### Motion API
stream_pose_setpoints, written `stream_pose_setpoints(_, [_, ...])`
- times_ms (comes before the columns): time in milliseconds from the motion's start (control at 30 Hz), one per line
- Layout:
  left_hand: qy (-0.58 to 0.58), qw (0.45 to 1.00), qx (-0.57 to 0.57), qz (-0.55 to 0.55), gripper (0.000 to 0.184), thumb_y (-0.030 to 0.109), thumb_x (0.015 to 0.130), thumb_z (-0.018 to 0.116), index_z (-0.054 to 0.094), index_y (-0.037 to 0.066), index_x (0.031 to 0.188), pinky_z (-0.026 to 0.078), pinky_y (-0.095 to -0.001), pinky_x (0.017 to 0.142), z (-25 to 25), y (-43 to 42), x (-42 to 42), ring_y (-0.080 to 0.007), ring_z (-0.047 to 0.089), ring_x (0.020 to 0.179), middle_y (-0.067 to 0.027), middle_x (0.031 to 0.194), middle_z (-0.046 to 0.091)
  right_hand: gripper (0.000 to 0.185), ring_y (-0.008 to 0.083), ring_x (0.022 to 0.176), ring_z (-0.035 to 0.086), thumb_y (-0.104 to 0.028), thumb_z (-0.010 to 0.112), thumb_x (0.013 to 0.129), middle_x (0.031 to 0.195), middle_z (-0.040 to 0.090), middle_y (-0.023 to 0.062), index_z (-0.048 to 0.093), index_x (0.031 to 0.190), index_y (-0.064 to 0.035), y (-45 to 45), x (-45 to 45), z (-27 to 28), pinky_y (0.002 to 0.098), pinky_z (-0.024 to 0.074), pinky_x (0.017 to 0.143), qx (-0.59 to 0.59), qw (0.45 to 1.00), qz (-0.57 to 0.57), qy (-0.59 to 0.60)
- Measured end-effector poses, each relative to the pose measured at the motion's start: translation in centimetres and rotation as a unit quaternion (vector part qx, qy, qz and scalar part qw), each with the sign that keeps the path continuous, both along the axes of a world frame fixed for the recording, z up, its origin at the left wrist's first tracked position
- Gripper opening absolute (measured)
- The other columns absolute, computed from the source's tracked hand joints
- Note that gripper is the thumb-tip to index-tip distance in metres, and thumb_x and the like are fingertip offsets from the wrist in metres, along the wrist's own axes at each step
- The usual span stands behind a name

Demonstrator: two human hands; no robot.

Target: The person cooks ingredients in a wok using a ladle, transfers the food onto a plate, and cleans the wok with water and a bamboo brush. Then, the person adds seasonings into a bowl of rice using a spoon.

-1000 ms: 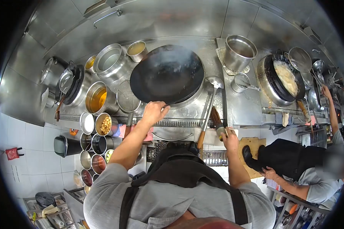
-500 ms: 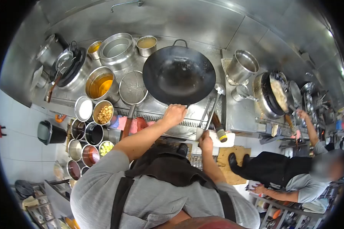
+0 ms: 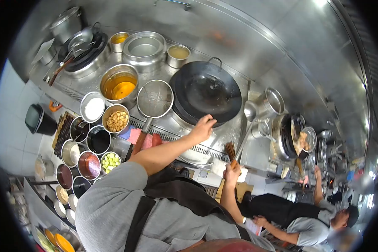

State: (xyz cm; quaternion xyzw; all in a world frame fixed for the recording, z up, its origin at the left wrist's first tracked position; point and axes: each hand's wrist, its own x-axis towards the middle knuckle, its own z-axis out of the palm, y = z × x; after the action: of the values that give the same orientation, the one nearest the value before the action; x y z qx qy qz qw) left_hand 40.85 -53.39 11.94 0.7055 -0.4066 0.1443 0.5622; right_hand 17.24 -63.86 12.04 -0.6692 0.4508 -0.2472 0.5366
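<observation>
A black wok (image 3: 208,94) sits tilted on the stove, its loop handle on the far side. My left hand (image 3: 203,129) is closed at the wok's near edge, where the near handle is mostly hidden by the fingers. In my right hand (image 3: 232,173) is the long handle of a metal ladle (image 3: 250,111), its bowl raised toward the upper right. Just above that hand is a bamboo wok brush (image 3: 229,150); its lower end is hidden, and I cannot tell whether the hand touches it.
Left of the wok lie a wire strainer (image 3: 155,99) and a pot of orange oil (image 3: 119,86). Tins of nuts (image 3: 116,121), white powder (image 3: 93,107) and chopped green pieces (image 3: 111,162) stand nearer. A co-worker (image 3: 298,216) works at another wok on the right.
The view has turned. My right hand has lifted the ladle so its bowl stands off the counter. The wok has tilted, with my left hand still at its near edge.
</observation>
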Motion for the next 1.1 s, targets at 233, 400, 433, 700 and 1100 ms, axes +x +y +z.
stream_pose_setpoints(233, [0.552, 0.779, 0.014, -0.296, 0.026, 0.012, 0.083, 0.062, 0.057, 0.000, 0.105, 0.050, -0.0330, 0.079, 6.5, 2.7, -2.8, -0.0215, 0.064, 0.087, -0.0098, 0.091, 0.064, 0.024, 0.0169, 0.044, 0.054, -0.015, 0.055, 0.083, 0.063, 0.056, 0.0082, 0.054, 0.101, 0.0009, 6.7, 8.4, 9.3, 0.0270, 0.0442, 0.039, 0.211, 0.938, 0.231, -0.151])
stream_pose_setpoints(400, [0.625, 0.761, -0.173, -0.034, 0.027, 0.002, 0.076, 0.057, 0.043, -0.004, 0.097, 0.052, -0.0388, 0.046, 7.9, 6.4, 4.7, -0.0242, 0.059, 0.053, -0.0124, 0.065, 0.054, 0.034, 0.0130, 0.057, 0.061, -0.024, 0.059, 0.092, 0.077, 0.065, 0.0087, 0.060, 0.111, 0.0033, 8.4, 14.2, 9.6, 0.0240, 0.0469, 0.049, 0.096, 0.914, 0.389, -0.060])
stream_pose_setpoints(433, [0.621, 0.774, -0.121, 0.022, 0.027, 0.003, 0.076, 0.057, 0.043, -0.005, 0.098, 0.049, -0.0394, 0.040, 7.8, 8.0, 7.4, -0.0242, 0.058, 0.051, -0.0128, 0.064, 0.053, 0.037, 0.0128, 0.057, 0.062, -0.022, 0.062, 0.090, 0.079, 0.066, 0.0094, 0.058, 0.117, 0.0027, 8.0, 14.0, 8.7, 0.0236, 0.0474, 0.052, 0.083, 0.907, 0.410, -0.051])
stream_pose_setpoints(700, [0.191, 0.811, 0.449, 0.323, 0.044, 0.024, 0.075, 0.061, 0.057, -0.007, 0.105, 0.051, -0.0431, 0.087, 3.8, 18.5, 31.0, -0.0379, 0.061, 0.102, -0.0259, 0.105, 0.063, 0.036, 0.0162, 0.055, 0.063, -0.019, 0.066, 0.086, 0.076, 0.066, 0.0138, 0.060, 0.112, 0.0043, 2.4, 0.9, 2.4, 0.0260, 0.0480, 0.046, 0.020, 0.957, 0.256, 0.136])
stream_pose_setpoints(1100, [0.689, 0.646, -0.329, -0.001, 0.011, 0.001, 0.079, 0.051, 0.055, 0.002, 0.069, 0.043, -0.0307, 0.042, 2.1, 17.9, 46.4, -0.0180, 0.047, 0.044, -0.0086, 0.058, 0.050, 0.028, 0.0239, 0.044, 0.062, -0.018, 0.062, 0.084, 0.066, 0.063, 0.0164, 0.059, 0.093, 0.0084, 3.1, -25.0, -4.4, 0.0325, 0.0481, 0.036, 0.150, 0.889, -0.099, 0.422])
